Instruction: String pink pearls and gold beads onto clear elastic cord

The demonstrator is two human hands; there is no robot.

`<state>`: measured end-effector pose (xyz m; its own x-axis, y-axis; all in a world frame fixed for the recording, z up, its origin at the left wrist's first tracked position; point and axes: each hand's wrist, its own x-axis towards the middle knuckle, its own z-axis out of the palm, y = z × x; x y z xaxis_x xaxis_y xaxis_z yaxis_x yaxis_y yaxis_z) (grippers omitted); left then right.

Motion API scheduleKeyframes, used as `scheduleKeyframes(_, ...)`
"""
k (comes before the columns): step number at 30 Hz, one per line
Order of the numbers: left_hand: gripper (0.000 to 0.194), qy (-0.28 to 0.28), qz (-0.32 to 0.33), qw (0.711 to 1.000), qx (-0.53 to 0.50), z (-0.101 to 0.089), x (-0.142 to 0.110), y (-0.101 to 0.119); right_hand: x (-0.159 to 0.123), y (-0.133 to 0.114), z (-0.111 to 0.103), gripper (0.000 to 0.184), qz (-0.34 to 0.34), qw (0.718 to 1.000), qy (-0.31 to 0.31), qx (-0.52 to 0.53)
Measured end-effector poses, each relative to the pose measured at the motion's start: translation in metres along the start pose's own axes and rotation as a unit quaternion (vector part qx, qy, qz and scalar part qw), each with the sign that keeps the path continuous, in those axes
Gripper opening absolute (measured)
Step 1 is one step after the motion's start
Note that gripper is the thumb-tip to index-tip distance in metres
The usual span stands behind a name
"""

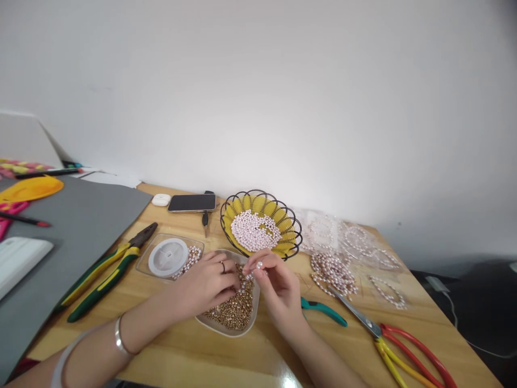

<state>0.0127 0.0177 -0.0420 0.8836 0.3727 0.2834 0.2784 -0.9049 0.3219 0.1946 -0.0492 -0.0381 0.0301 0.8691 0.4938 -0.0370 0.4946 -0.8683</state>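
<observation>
My left hand point(216, 280), wearing a dark ring, reaches over a white bowl point(226, 330) with its fingers curled down. The fingertips are close to the small gold beads point(232, 312) inside, and what they hold is hidden. Thumb and forefinger of my right hand point(278, 283) are pinched together at the bowl's right rim. A shiny pearl bead point(259, 265) shows between them, with more pale beads in a short row beside it. Behind both hands, a black wire basket with a yellow lining point(288, 237) holds loose pale pink pearl beads point(252, 231).
Left of the bowl lie a clear box with a thread spool point(168, 257) and green-yellow pliers point(109, 275). A phone point(192, 202) lies behind. On the right are a heap of bead strands point(333, 272), bagged bracelets point(388, 291), a teal-handled tool point(325, 309) and red-yellow scissors point(379, 331).
</observation>
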Motion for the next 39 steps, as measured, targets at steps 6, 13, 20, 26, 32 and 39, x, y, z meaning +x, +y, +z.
scheduleKeyframes(6, 0.005, 0.015, -0.007, 1.0, -0.023, 0.003, 0.0, -0.001, 0.001, -0.001, 0.001, 0.012, 0.021, 1.0, -0.01, 0.005)
scheduleKeyframes(13, 0.008, 0.009, -0.087, 0.985, -0.151, -0.015, 0.003, 0.007, 0.006, -0.003, 0.001, 0.012, 0.077, 0.993, -0.018, 0.088)
scheduleKeyframes(20, 0.02, 0.05, -0.181, 0.924, -0.332, -0.023, 0.002, 0.002, 0.007, -0.003, -0.003, 0.021, 0.172, 0.962, -0.088, 0.191)
scheduleKeyframes(26, 0.009, 0.119, -0.172, 0.852, -0.48, -0.028, 0.003, -0.003, 0.005, -0.005, -0.002, 0.025, 0.267, 0.916, -0.164, 0.252)
scheduleKeyframes(32, 0.003, 0.139, -0.154, 0.831, -0.516, -0.03, 0.004, -0.003, 0.006, -0.007, 0.0, 0.029, 0.28, 0.907, -0.182, 0.257)
scheduleKeyframes(39, 0.002, 0.15, -0.139, 0.825, -0.527, -0.028, 0.002, -0.003, 0.005, -0.008, 0.0, 0.032, 0.289, 0.907, -0.189, 0.241)
